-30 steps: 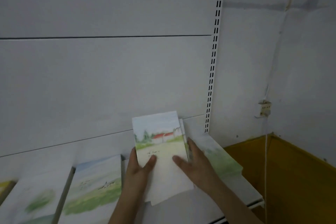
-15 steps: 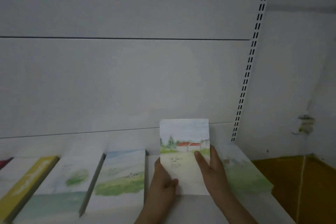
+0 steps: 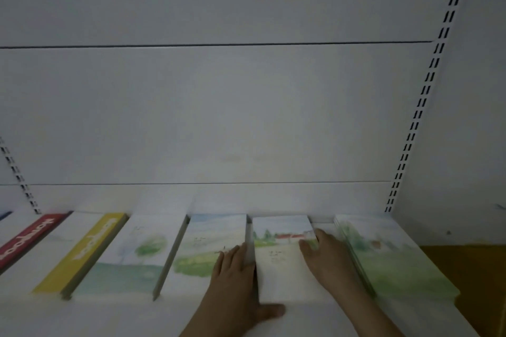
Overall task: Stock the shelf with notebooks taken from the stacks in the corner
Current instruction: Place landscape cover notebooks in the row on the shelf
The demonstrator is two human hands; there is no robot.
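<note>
I see the white shelf (image 3: 115, 317) running across the bottom of my view, its row of notebook stacks reaching from a red-spined stack (image 3: 26, 241) at 9 o'clock past a yellow-spined one (image 3: 82, 252) and two watercolour-covered stacks to a green meadow-covered stack (image 3: 391, 260) at 4 o'clock. At 6 o'clock the red-roofed farmhouse notebooks (image 3: 282, 257) lie flat on the shelf between the neighbouring stacks. My left hand (image 3: 235, 284) presses along their left edge with its thumb hooked round the near corner, while my right hand (image 3: 325, 260) rests spread and open on the cover's right side.
</note>
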